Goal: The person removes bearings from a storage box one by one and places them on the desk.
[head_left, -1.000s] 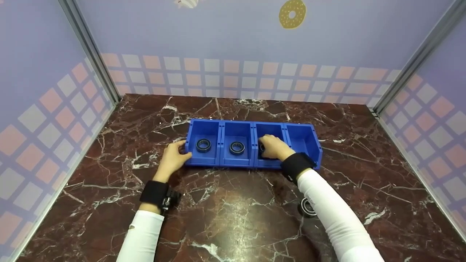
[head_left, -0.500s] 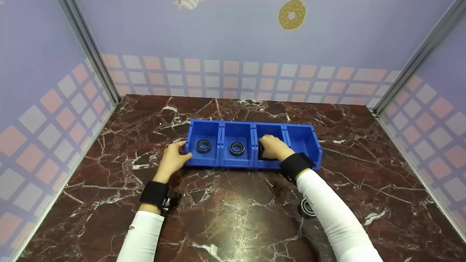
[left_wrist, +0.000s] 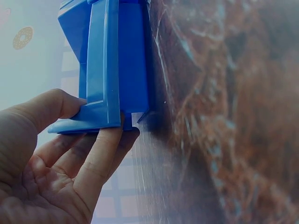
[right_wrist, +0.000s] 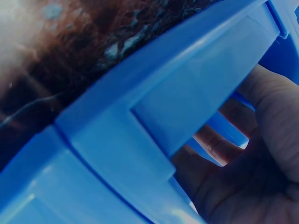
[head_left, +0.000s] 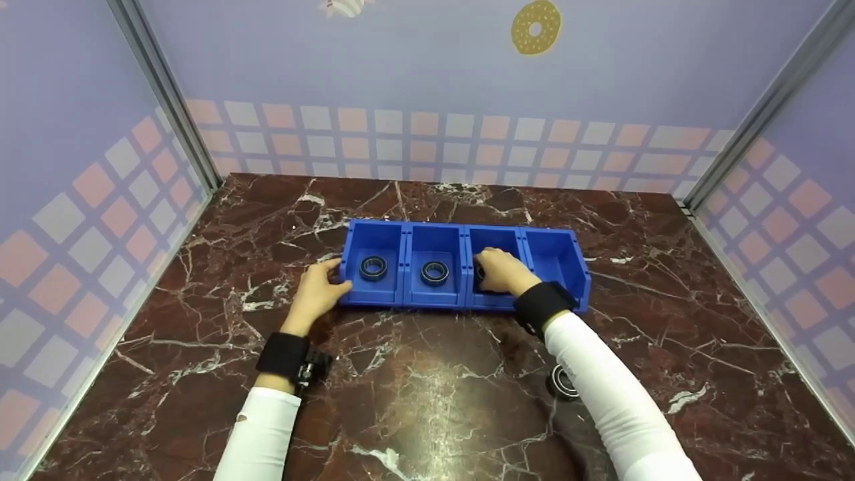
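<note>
A blue row of joined storage bins (head_left: pixel 404 267) lies across the marble-patterned table. My left hand (head_left: pixel 316 292) grips its left end wall; in the left wrist view the thumb (left_wrist: pixel 60 105) lies on one side of the blue wall and fingers on the other. A black bearing (head_left: pixel 373 268) lies flat in the leftmost bin, another bearing (head_left: pixel 435 272) in the second. My right hand (head_left: pixel 502 270) reaches down into the third bin, fingers curled at a bearing (head_left: pixel 479 271) whose dark edge shows at its left. The front wall hides the fingertips in the right wrist view.
One more bearing (head_left: pixel 564 381) lies on the table (head_left: pixel 427 387), partly covered by the right sleeve (head_left: pixel 614 394). The fourth bin (head_left: pixel 556 264) forms the right end of the row. Patterned panels (head_left: pixel 427 73) enclose the table at the back and both sides.
</note>
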A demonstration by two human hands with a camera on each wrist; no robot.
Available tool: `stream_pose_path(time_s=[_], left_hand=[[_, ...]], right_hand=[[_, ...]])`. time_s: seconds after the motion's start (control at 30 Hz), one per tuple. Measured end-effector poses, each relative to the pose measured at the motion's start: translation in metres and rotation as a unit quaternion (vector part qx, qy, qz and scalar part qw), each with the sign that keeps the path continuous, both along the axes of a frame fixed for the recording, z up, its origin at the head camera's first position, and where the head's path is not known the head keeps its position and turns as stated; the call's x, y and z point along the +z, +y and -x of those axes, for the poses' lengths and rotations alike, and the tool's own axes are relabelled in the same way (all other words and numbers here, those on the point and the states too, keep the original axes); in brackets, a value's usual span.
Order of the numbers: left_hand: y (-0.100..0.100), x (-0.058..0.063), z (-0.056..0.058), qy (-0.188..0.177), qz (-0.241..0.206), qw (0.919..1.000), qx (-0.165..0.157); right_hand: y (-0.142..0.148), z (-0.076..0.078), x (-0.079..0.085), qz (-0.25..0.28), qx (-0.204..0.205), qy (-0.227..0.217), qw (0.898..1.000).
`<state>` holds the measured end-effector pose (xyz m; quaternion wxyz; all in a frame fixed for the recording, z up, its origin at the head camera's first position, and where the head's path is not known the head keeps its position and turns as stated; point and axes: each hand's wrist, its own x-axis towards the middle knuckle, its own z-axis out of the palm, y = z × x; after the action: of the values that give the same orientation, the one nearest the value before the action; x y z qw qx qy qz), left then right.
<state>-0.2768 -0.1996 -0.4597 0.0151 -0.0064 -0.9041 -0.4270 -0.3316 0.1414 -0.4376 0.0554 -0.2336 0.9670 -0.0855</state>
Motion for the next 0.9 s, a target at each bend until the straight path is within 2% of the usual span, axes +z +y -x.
stream_pose_path(time_s=[0.57, 0.9], left_hand=[[-0.0005, -0.0004, -0.0004, -0.011, -0.007, 0.9999, -0.005], [-0.0004, 0.0009, -0.0006, -0.006, -0.008, 1.0, -0.001]], right_hand=[[0.0018, 0.0013, -0.0034, 0.013, 0.003, 0.01, 1.0], [-0.0003, 0.0021, -0.0004, 0.016, -0.001, -0.003, 1.0]])
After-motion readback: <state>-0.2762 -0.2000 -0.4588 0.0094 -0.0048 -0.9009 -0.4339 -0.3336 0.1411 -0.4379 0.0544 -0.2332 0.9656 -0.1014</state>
